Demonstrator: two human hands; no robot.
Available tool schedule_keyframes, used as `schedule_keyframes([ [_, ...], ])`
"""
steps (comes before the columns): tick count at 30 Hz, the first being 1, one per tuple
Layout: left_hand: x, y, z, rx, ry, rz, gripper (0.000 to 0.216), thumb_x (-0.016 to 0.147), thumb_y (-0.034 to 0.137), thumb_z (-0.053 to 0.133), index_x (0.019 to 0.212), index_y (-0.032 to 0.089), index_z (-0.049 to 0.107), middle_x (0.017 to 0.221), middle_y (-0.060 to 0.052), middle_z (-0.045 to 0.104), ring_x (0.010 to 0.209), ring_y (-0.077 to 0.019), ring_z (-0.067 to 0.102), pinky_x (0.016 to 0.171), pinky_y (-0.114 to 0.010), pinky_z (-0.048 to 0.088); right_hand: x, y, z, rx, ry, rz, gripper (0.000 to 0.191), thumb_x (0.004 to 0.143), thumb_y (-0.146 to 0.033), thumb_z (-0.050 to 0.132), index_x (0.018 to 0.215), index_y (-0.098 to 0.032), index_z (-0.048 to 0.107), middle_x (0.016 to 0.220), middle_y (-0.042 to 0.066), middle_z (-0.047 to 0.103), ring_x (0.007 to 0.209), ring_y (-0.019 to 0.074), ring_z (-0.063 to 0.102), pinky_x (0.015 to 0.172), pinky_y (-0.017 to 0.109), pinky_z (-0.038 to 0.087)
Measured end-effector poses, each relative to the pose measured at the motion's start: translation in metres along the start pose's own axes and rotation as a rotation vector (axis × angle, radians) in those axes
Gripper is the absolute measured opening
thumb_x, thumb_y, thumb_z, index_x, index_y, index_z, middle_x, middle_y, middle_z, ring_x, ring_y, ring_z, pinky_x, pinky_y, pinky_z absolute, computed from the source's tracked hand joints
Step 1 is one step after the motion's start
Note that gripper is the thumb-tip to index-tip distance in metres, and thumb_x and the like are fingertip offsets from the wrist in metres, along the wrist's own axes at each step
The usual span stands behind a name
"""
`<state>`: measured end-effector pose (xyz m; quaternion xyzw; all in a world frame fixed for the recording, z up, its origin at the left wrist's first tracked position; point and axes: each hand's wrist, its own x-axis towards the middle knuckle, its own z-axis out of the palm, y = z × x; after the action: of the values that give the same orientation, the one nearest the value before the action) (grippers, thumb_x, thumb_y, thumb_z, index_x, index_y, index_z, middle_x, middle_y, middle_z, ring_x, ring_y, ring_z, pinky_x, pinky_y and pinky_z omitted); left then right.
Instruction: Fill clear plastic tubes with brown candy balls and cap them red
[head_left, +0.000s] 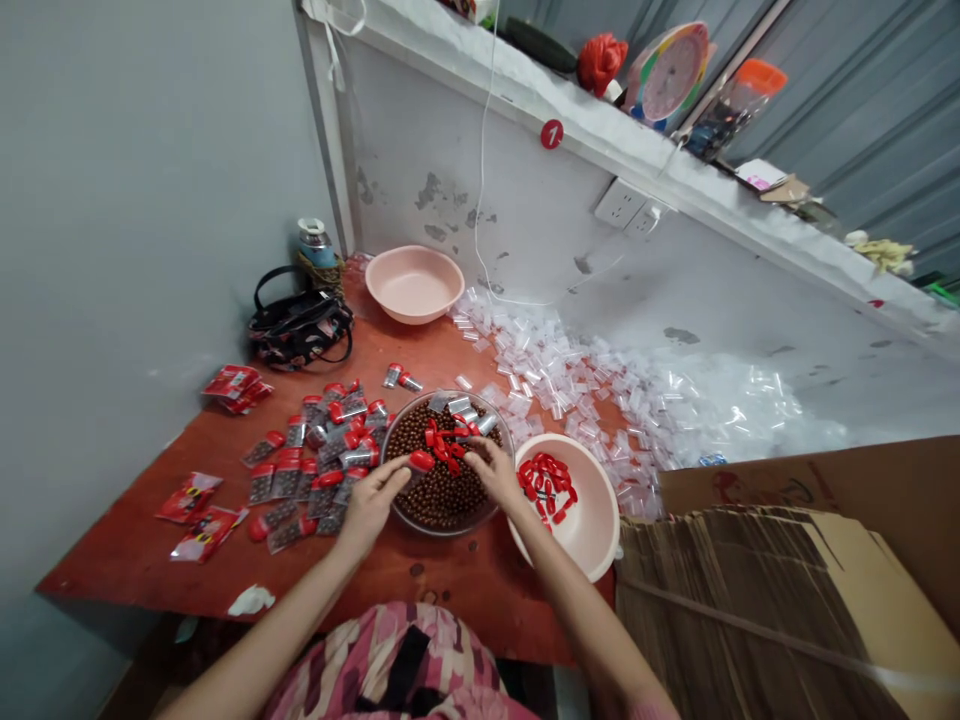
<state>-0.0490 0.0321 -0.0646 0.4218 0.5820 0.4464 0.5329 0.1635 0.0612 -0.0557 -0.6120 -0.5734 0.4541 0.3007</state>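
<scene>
- Filling is the step in hand, I judge: my left hand (373, 500) pinches a small red-capped tube (418, 462) over the clear bowl of brown beads (442, 495), centre of frame.
- My right hand (491, 470) rests on the beads, fingers curled; whether they grip anything I cannot tell.
- Filled tubes (322, 460) lie left on the desk (450, 580); red caps (546, 485) wait in the pink bowl (592, 530), right.
- Next move likely calls for pressing the cap firmly, then laying the tube left.

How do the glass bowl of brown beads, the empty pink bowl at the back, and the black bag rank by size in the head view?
1. Glass bowl of brown beads.
2. Empty pink bowl and black bag: alike; both lie farther back, so the order is unsure.
</scene>
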Motion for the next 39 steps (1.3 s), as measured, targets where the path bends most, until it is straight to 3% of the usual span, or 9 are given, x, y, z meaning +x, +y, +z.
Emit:
schedule_keyframes([
  [2,0.011,0.001,-0.02,0.08,0.148,0.022,0.04,0.07,0.04,0.055,0.102,0.016,0.06,0.103,-0.006,0.062,0.096,-0.0216,0.056,0.087,-0.033,0.04,0.023,0.008,-0.019,-0.475,0.072,-0.151,0.036,0.078,-0.021,0.044,0.114,-0.017,0.045,0.116,0.009,0.049,0.104,0.0208,0.044,0.088,0.038,0.036],
  [5,0.022,0.001,-0.045,0.189,0.309,0.082,0.04,0.072,0.041,0.052,0.104,0.017,0.059,0.108,-0.006,0.06,0.1,-0.0213,0.053,0.091,-0.034,0.037,0.051,0.016,-0.039,-0.949,-0.003,-0.286,0.041,0.081,-0.009,0.034,0.12,-0.017,0.04,0.125,0.01,0.042,0.11,0.0228,0.038,0.088,0.038,0.034],
  [10,0.015,-0.002,-0.055,0.243,0.328,0.092,0.04,0.073,0.041,0.051,0.107,0.02,0.057,0.111,-0.005,0.058,0.102,-0.0209,0.052,0.093,-0.034,0.035,0.075,0.025,-0.048,-1.189,-0.168,-0.403,0.036,0.085,-0.013,0.028,0.117,-0.018,0.044,0.121,0.01,0.046,0.101,0.0223,0.041,0.081,0.035,0.037],
  [17,-0.005,-0.007,-0.026,0.117,0.119,0.024,0.038,0.072,0.041,0.053,0.101,0.017,0.06,0.105,-0.006,0.062,0.099,-0.0211,0.054,0.091,-0.035,0.037,0.082,0.028,-0.05,-1.168,-0.225,-0.392,0.031,0.084,-0.012,0.03,0.108,-0.017,0.05,0.111,0.01,0.052,0.099,0.0197,0.042,0.079,0.03,0.037],
  [23,-0.016,-0.01,-0.011,0.038,0.04,0.007,0.035,0.07,0.04,0.055,0.097,0.019,0.062,0.101,-0.006,0.063,0.098,-0.0219,0.055,0.09,-0.037,0.039,0.036,0.03,-0.042,-1.078,-0.156,-0.348,0.029,0.086,-0.023,0.031,0.108,-0.019,0.049,0.103,0.009,0.054,0.091,0.0186,0.047,0.073,0.028,0.039],
  [26,-0.021,-0.01,-0.009,0.019,0.017,-0.011,0.033,0.069,0.039,0.056,0.094,0.018,0.064,0.099,-0.006,0.064,0.096,-0.0219,0.056,0.089,-0.036,0.04,0.012,0.039,-0.025,-1.02,-0.314,-0.298,0.024,0.082,-0.018,0.036,0.097,-0.017,0.055,0.093,0.01,0.057,0.089,0.0198,0.049,0.074,0.029,0.038],
  [29,-0.027,-0.01,-0.009,0.027,-0.01,-0.015,0.031,0.071,0.038,0.055,0.093,0.018,0.064,0.098,-0.006,0.065,0.095,-0.0213,0.057,0.089,-0.035,0.04,0.005,0.049,0.003,-0.964,-0.372,-0.199,0.02,0.075,-0.008,0.04,0.08,-0.012,0.059,0.085,0.015,0.059,0.089,0.0222,0.05,0.075,0.032,0.038],
  [34,-0.037,-0.012,-0.017,0.046,-0.008,-0.029,0.031,0.071,0.038,0.054,0.094,0.018,0.063,0.097,-0.006,0.065,0.096,-0.0217,0.056,0.09,-0.036,0.038,0.013,0.061,0.049,-0.78,-0.299,-0.134,0.018,0.067,-0.007,0.048,0.081,-0.011,0.058,0.087,0.014,0.061,0.088,0.0219,0.053,0.076,0.032,0.04],
  [39,-0.04,-0.017,-0.022,0.043,-0.007,-0.036,0.032,0.071,0.038,0.054,0.094,0.018,0.063,0.098,-0.006,0.064,0.096,-0.0217,0.056,0.09,-0.036,0.038,0.006,0.07,0.051,-0.47,-0.181,-0.095,0.023,0.074,-0.018,0.046,0.096,-0.017,0.052,0.094,0.003,0.061,0.086,0.015,0.055,0.078,0.028,0.041],
])
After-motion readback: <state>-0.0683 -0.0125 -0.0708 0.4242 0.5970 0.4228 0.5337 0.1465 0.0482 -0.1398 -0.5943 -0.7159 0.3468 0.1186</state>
